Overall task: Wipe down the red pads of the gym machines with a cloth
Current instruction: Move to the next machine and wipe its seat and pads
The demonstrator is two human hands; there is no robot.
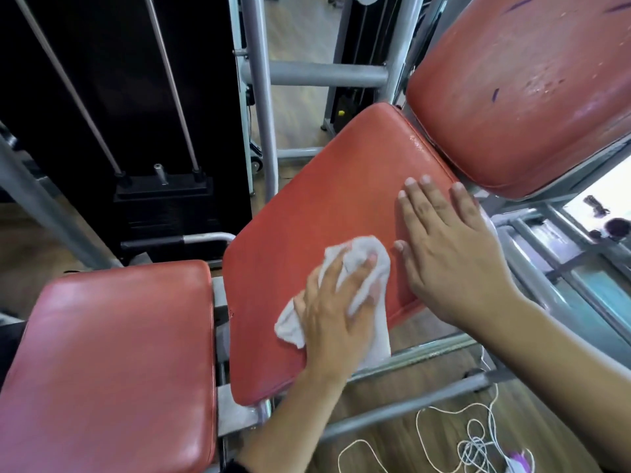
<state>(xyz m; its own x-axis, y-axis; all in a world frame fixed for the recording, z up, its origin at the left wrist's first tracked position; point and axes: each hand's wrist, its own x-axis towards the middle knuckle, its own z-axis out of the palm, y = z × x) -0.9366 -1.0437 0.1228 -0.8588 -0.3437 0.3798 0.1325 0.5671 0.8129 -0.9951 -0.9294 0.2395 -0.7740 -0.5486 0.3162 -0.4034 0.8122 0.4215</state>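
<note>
1. Evidently the work is mid-way: the cloth (355, 257) lies on the lower half of the middle pad (307, 199), so that pad is the one being wiped.
2. The upper pad (529, 80) carries beads of wet on its face, and I judge it is not yet wiped dry.
3. The seat pad (112, 353) shines, but whether it has been wiped cannot be told.
4. The left grip (334, 322) is curled over the bunched cloth, which shows between the fingers, and presses it down on the middle pad.
5. The right grip (447, 254) holds nothing: its fingers are straight and spread, flat on the middle pad near the right edge, just beside the cloth, seemingly steadying the pad.
</note>
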